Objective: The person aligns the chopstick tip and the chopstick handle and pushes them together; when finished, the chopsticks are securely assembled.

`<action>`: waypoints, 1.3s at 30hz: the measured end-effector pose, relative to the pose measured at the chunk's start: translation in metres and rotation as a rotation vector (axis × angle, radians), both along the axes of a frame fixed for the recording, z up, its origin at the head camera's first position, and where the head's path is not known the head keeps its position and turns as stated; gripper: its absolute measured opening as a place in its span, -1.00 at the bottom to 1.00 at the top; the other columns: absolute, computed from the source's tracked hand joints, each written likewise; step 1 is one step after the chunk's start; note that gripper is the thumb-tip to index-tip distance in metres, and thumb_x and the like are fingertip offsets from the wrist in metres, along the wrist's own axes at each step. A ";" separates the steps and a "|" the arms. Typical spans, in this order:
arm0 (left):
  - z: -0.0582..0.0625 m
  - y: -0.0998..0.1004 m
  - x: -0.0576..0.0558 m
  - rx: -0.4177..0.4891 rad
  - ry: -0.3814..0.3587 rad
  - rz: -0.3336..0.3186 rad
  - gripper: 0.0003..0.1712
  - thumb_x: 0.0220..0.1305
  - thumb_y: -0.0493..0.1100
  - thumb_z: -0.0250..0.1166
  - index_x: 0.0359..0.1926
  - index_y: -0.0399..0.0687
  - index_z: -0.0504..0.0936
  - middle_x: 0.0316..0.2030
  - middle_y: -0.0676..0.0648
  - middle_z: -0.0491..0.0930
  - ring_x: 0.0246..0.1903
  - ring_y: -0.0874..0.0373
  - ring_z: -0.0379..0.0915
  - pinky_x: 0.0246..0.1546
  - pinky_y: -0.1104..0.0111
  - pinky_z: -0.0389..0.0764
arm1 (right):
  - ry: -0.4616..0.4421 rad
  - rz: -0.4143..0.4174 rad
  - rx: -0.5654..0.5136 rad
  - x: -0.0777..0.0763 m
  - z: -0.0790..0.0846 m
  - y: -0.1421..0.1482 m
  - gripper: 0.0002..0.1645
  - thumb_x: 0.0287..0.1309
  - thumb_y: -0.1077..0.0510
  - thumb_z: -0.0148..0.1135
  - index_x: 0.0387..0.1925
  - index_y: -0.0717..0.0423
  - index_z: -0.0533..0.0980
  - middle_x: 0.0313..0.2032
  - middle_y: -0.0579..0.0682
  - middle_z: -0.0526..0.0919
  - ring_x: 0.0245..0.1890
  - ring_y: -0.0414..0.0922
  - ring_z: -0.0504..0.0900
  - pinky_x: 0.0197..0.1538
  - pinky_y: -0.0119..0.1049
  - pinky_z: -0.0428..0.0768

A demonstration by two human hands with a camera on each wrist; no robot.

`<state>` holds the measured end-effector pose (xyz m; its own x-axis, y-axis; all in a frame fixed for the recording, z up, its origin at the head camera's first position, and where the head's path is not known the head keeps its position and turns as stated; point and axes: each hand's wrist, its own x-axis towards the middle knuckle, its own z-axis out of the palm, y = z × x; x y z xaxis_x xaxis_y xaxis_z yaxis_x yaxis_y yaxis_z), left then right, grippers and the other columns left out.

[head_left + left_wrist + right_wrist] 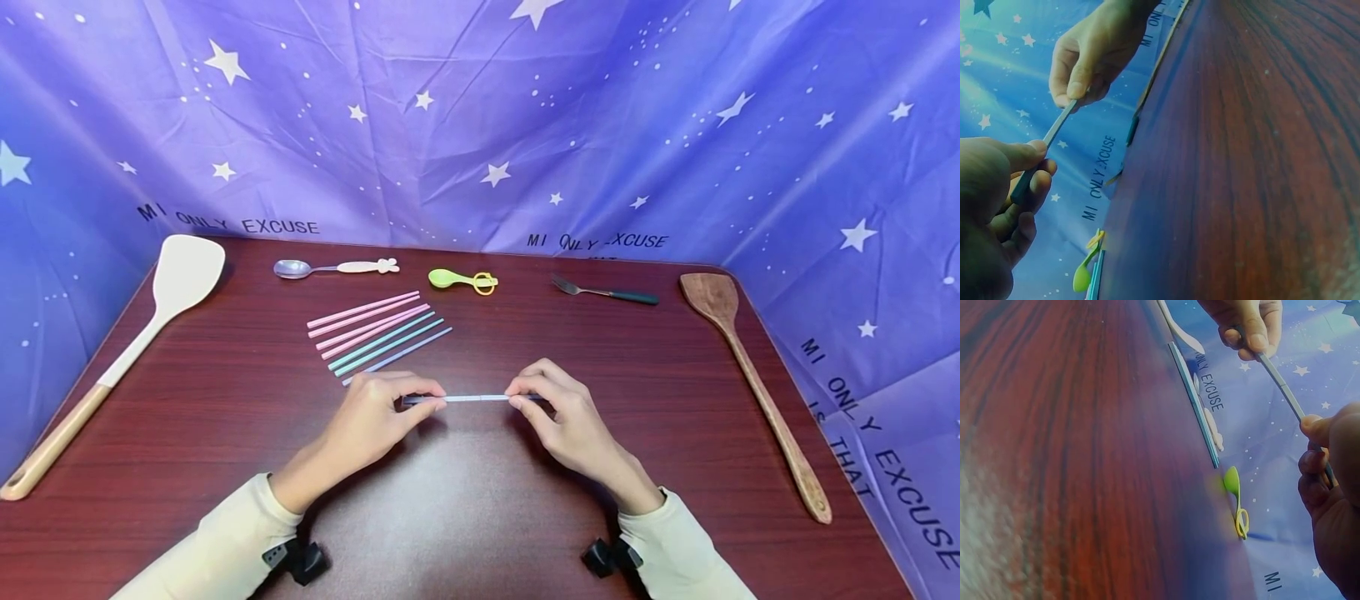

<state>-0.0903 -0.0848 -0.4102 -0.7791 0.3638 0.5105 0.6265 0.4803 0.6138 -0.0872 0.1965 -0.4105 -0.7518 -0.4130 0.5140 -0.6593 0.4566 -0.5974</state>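
Between my two hands a thin blue-grey chopstick [477, 398] is held level, close over the middle of the table. My left hand [378, 408] pinches one end between thumb and fingers. The other end is pinched by my right hand [562, 417]. Both wrist views show the chopstick [1282, 387] spanning the gap between the hands, its ends partly hidden by fingers. Just beyond my left hand, several loose chopsticks lie side by side: pink chopsticks [363, 309], green chopsticks [390, 346] and a blue chopstick [408, 350].
Along the table's back lie a spoon with a white handle [363, 267], a small green spoon [450, 279] and a fork [611, 294]. A white spatula [187, 275] lies at far left, a wooden spatula [757, 383] at right. A starry purple cloth [450, 142] hangs behind the table [187, 417].
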 end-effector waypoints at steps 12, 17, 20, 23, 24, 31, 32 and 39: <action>-0.002 0.001 0.000 0.004 0.007 0.016 -0.88 0.14 -0.17 0.57 -0.29 0.14 0.82 -0.40 0.21 0.77 -0.64 0.54 0.03 -0.63 0.68 0.06 | -0.027 -0.010 -0.036 0.001 -0.002 0.000 -0.82 0.23 0.34 0.40 -0.21 0.01 0.68 -0.21 -0.11 0.64 -0.28 -0.28 0.56 -0.27 -0.40 0.50; -0.003 -0.001 -0.001 0.008 0.018 0.013 -0.88 0.13 -0.18 0.57 -0.29 0.11 0.83 -0.41 0.19 0.78 -0.65 0.57 -0.03 -0.65 0.69 0.03 | -0.053 -0.007 -0.058 -0.001 -0.003 0.004 -0.78 0.20 0.34 0.43 -0.17 0.01 0.70 -0.20 -0.10 0.65 -0.33 -0.30 0.54 -0.33 -0.46 0.45; -0.003 -0.002 -0.002 0.017 0.032 0.018 -0.88 0.12 -0.20 0.58 -0.29 0.08 0.83 -0.40 0.17 0.78 -0.65 0.57 -0.03 -0.65 0.69 0.05 | -0.065 -0.008 -0.066 -0.002 -0.002 0.008 -0.77 0.19 0.34 0.44 -0.17 -0.01 0.71 -0.21 -0.11 0.66 -0.36 -0.30 0.53 -0.37 -0.42 0.44; -0.003 -0.003 -0.002 0.021 0.041 0.027 -0.87 0.11 -0.20 0.58 -0.30 0.08 0.83 -0.40 0.16 0.79 -0.64 0.55 0.00 -0.64 0.68 0.06 | -0.079 -0.007 -0.079 -0.003 -0.001 0.011 -0.77 0.18 0.34 0.44 -0.20 -0.03 0.71 -0.25 -0.12 0.66 -0.40 -0.30 0.50 -0.39 -0.41 0.41; -0.003 -0.003 -0.002 0.021 0.040 0.029 -0.87 0.11 -0.20 0.58 -0.30 0.08 0.83 -0.40 0.16 0.78 -0.64 0.55 0.01 -0.64 0.67 0.07 | -0.082 -0.008 -0.081 -0.004 -0.001 0.011 -0.78 0.18 0.34 0.45 -0.22 -0.04 0.71 -0.26 -0.12 0.66 -0.41 -0.30 0.48 -0.40 -0.41 0.40; -0.003 -0.003 -0.002 0.027 0.026 0.038 -0.87 0.11 -0.19 0.58 -0.29 0.09 0.83 -0.41 0.18 0.77 -0.64 0.51 0.07 -0.61 0.67 0.09 | -0.078 -0.013 -0.081 -0.004 -0.001 0.010 -0.85 0.18 0.34 0.45 -0.27 0.04 0.71 -0.29 -0.14 0.65 -0.45 -0.30 0.42 -0.40 -0.43 0.38; -0.003 -0.003 -0.002 0.027 0.023 0.041 -0.87 0.11 -0.20 0.59 -0.30 0.09 0.83 -0.42 0.19 0.76 -0.65 0.51 0.05 -0.62 0.67 0.07 | -0.074 -0.011 -0.078 -0.004 0.000 0.009 -0.85 0.18 0.33 0.45 -0.27 0.04 0.71 -0.29 -0.14 0.66 -0.44 -0.30 0.43 -0.40 -0.44 0.39; 0.000 -0.012 0.002 -0.013 -0.036 0.075 -0.86 0.12 -0.14 0.59 -0.27 0.12 0.83 -0.53 0.27 0.66 -0.64 0.48 0.11 -0.61 0.64 0.11 | -0.063 -0.016 -0.095 -0.006 0.000 0.011 -0.85 0.19 0.35 0.44 -0.27 0.04 0.71 -0.29 -0.12 0.67 -0.40 -0.28 0.46 -0.38 -0.37 0.41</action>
